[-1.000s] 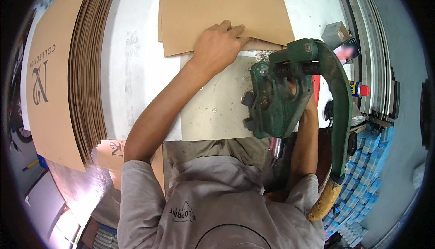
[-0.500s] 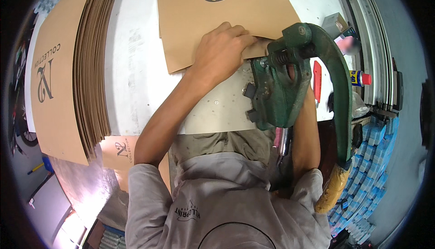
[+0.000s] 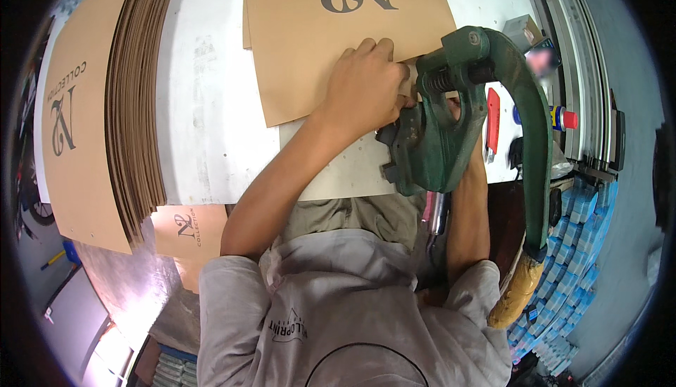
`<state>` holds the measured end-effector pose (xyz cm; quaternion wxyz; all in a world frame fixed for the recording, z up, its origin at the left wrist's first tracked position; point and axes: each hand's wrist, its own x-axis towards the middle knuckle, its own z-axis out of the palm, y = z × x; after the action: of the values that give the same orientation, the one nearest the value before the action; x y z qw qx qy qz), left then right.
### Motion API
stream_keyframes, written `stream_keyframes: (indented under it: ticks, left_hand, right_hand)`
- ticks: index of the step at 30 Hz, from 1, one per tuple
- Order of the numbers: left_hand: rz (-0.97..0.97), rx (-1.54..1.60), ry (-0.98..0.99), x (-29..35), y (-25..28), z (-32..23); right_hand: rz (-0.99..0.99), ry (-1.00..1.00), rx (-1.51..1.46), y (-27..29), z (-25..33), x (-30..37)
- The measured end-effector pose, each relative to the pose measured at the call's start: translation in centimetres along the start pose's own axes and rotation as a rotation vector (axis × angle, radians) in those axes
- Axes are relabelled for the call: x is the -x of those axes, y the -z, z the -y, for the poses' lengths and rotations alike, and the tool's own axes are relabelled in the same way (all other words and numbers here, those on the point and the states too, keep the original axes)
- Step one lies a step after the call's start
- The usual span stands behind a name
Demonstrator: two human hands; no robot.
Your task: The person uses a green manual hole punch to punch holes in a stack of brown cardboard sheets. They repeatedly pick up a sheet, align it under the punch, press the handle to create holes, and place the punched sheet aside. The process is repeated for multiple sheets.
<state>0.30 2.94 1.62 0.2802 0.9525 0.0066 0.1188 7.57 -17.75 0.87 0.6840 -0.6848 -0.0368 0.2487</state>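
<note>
A flat brown paper bag (image 3: 296, 63) with a dark printed logo lies in front of me, its right edge at a green hand-operated eyelet press (image 3: 440, 137). My left hand (image 3: 366, 84) rests over the bag's near right part. Its fingers are curled, and thumb and fingertips come together beside the press's working end; what they pinch is too small to tell. Most of my right hand (image 3: 455, 107) is hidden behind the press body, with only a bit of the fingers showing through the gap. The press's long curved lever (image 3: 539, 154) is on the right, ending in a yellow-wrapped grip (image 3: 517, 295).
A thick stack of brown bags (image 3: 137, 105) stands at the left of the white table (image 3: 204, 105). Another brown bag (image 3: 186, 232) lies lower left. Right of the press are a red cutter (image 3: 493, 123), a red-capped spray can (image 3: 563, 119) and a small box (image 3: 522, 33). Blue-wrapped bundles (image 3: 563, 267) are stacked lower right.
My left hand has moved right and slightly down toward the press, its fingers now more curled. The bag has shifted toward me. A bit of my right hand's fingers still shows behind the press.
</note>
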Motion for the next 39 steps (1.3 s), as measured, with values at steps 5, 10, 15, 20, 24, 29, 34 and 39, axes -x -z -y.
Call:
stream_keyframes:
  ticks: [5,10,15,20,24,29,34,39]
  left_hand:
    - [-0.046,0.080,-0.017,-0.1,-0.6,0.4]
    - [-0.030,0.081,-0.011,0.0,-0.6,0.5]
    - [-0.028,0.043,-0.012,-0.4,-0.7,0.9]
    - [-0.038,-0.002,-0.009,-0.5,-1.0,0.5]
    - [-0.028,-0.023,-0.016,-0.4,-0.8,0.2]
    - [-0.020,-0.034,0.006,-0.5,-1.4,0.6]
    - [-0.040,-0.014,-0.008,-0.5,-1.4,0.5]
    - [-0.049,0.039,-0.023,-0.1,-1.2,0.1]
  right_hand:
    - [-0.037,0.047,0.064,0.1,-0.9,-0.4]
    - [0.014,0.145,0.068,0.3,-1.3,-0.5]
    - [-0.028,-0.059,0.009,-0.4,0.1,0.1]
    - [-0.016,0.008,0.058,1.2,-1.1,-1.3]
    - [0.005,-0.050,0.021,2.3,-1.1,-1.2]
    - [-0.023,0.051,0.994,8.3,6.5,1.6]
    - [0.056,0.832,1.084,3.3,12.9,11.9]
    - [0.326,1.097,1.459,0.0,8.1,14.4]
